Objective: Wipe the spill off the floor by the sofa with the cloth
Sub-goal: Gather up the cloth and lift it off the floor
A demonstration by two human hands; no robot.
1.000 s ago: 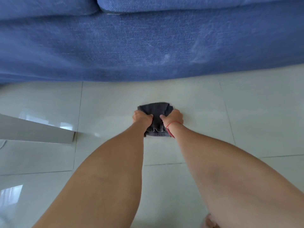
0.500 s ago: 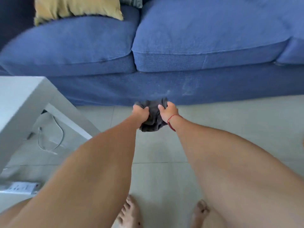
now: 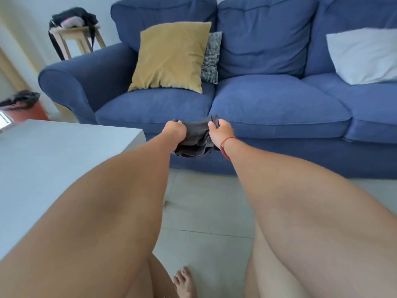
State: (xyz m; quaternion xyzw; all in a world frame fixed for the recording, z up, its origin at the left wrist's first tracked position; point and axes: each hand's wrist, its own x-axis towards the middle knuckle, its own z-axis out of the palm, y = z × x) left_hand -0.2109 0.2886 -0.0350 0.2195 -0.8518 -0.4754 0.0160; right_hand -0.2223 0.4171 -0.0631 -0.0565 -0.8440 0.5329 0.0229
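A dark grey cloth hangs bunched in the air in front of the blue sofa, well above the pale tiled floor. My left hand grips its left edge and my right hand, with a red string at the wrist, grips its right edge. Both arms are stretched out ahead. No spill is visible on the tiles between my arms.
A white low table stands close on the left. On the sofa lie a yellow cushion, a patterned cushion and a white cushion. A wooden stool with dark items and a red bin stand at far left. My bare foot is below.
The cloth was pressed on the floor in both hands; now both hands have lifted it up in front of the sofa seat, and the view has risen from the floor.
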